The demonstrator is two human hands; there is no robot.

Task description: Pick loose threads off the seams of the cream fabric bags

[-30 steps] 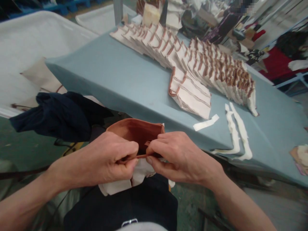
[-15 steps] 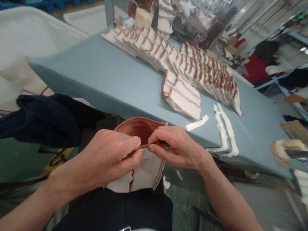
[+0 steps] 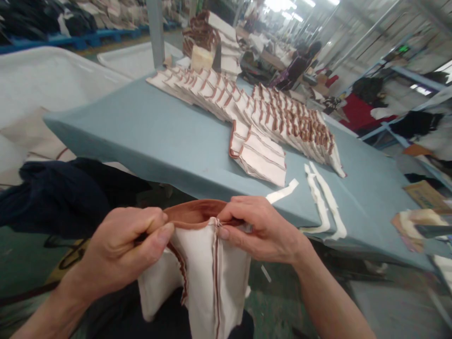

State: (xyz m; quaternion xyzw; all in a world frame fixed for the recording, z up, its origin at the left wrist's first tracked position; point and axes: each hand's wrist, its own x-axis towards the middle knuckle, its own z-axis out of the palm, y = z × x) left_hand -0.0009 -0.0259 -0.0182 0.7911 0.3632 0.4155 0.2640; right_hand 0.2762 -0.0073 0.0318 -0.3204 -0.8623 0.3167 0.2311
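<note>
The left hand (image 3: 130,249) is clamped on the rim of a cloth bag (image 3: 201,263), thumb in front and fingers curled over; the right hand (image 3: 257,228) pinches the same rim beside a side seam (image 3: 216,278), thumb and finger closed on it; the bag hangs between the hands, in front of the person's lap and near the edge of a blue table (image 3: 134,136), its mouth open on a brown lining (image 3: 194,210), its outside white; on the table lie a folded bag (image 3: 259,160), rows of white and brown bags (image 3: 282,120) behind it, a short white strip (image 3: 283,192) and two long strips (image 3: 330,200); a dark blue cloth (image 3: 74,193) hangs beyond the left hand.
</note>
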